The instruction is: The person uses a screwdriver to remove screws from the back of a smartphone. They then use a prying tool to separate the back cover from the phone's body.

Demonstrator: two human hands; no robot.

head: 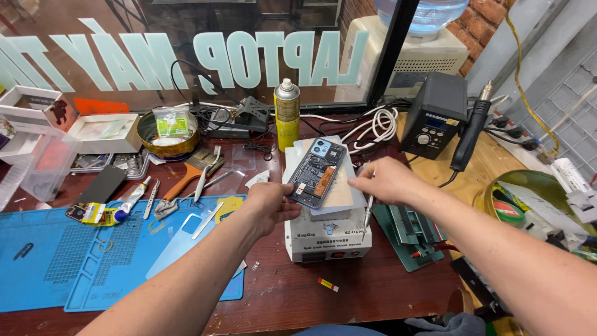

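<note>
My left hand (268, 204) grips the lower edge of an opened smartphone (316, 172) with its back cover off, circuit boards and a copper-coloured part showing. The phone lies tilted on the flat top plate of a white heating machine (328, 236). My right hand (385, 180) hovers at the phone's right side, fingers pinched around a thin metal tool (368, 214) that points down beside the machine.
A blue work mat (74, 261) with a pale blue phone cover lies at left. Tweezers, pliers and a glue tube sit near it. A yellow spray can (286, 115), a black soldering station (435, 115) with its handle, a green rack (407, 233) and boxes surround the machine.
</note>
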